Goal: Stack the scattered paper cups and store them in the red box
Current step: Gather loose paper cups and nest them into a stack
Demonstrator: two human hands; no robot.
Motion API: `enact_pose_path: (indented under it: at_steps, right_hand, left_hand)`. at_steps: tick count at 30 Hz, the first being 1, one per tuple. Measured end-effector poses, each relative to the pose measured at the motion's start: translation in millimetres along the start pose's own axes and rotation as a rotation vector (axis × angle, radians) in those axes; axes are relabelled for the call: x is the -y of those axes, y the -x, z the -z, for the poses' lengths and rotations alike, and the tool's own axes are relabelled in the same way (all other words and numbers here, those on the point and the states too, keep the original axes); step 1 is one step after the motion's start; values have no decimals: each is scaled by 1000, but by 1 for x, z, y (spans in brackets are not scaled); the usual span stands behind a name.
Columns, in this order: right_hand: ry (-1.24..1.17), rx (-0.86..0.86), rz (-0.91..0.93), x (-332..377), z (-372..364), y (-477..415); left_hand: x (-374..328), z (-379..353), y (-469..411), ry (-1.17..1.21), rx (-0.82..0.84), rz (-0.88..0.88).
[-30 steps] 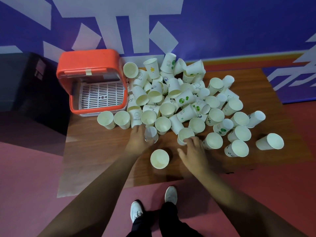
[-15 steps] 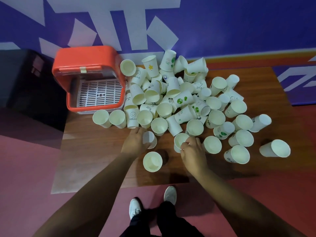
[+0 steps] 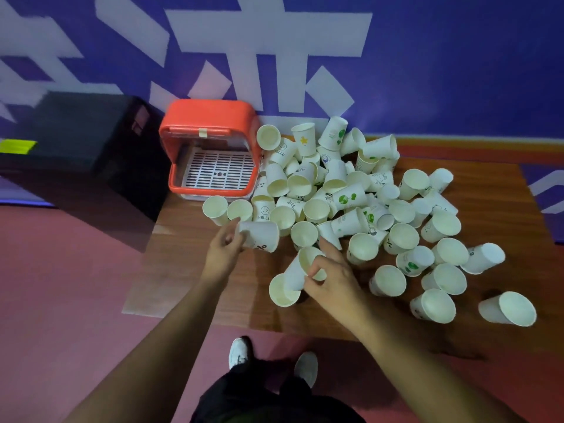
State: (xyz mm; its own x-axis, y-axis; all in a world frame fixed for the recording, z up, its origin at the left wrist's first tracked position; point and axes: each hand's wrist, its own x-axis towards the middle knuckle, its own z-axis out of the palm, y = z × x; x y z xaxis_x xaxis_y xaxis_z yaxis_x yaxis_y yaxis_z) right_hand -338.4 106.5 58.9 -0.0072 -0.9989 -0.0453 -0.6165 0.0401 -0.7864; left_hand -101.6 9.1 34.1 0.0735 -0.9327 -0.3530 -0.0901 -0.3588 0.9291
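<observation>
A heap of several white paper cups [image 3: 345,196] lies scattered over the wooden table [image 3: 189,270]. The red box [image 3: 210,117] stands open at the table's back left, showing a white slotted tray inside. My left hand [image 3: 224,248] grips one cup [image 3: 261,236] on its side, bottom toward my palm, lifted off the table. My right hand [image 3: 331,282] pinches the rim of another cup [image 3: 300,267], whose base dips into the cup [image 3: 282,293] standing below it.
A black crate [image 3: 91,141] sits left of the red box. A blue wall with white shapes rises behind. More loose cups [image 3: 508,308] lie near the table's right front. My white shoes [image 3: 241,351] stand on the red floor below the table edge.
Both hands have each picked a cup off the table. The right hand carried its cup left and down into the lone front cup. The camera view shifted, moving the scene rightward.
</observation>
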Motion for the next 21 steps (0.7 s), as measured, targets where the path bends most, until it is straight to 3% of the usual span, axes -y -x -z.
enact_pose_path:
  at_steps: [2, 6, 11, 16, 19, 21]
  right_hand:
    - [17, 31, 16, 3, -12, 4]
    - [172, 61, 94, -1, -34, 6]
    - [313, 113, 134, -12, -61, 8]
    - [428, 184, 52, -12, -78, 10]
    - [264, 94, -104, 2, -72, 3]
    - [-68, -81, -307, 19, -58, -7]
  left_hand:
    - [-4, 2, 6, 183, -10, 55]
    - [-6, 7, 13, 312, 25, 70]
    - [0, 15, 8, 380, 56, 92]
    - [4, 18, 6, 401, 134, 120]
    - [6, 19, 5, 443, 230, 146]
    - [8, 18, 2, 436, 306, 187]
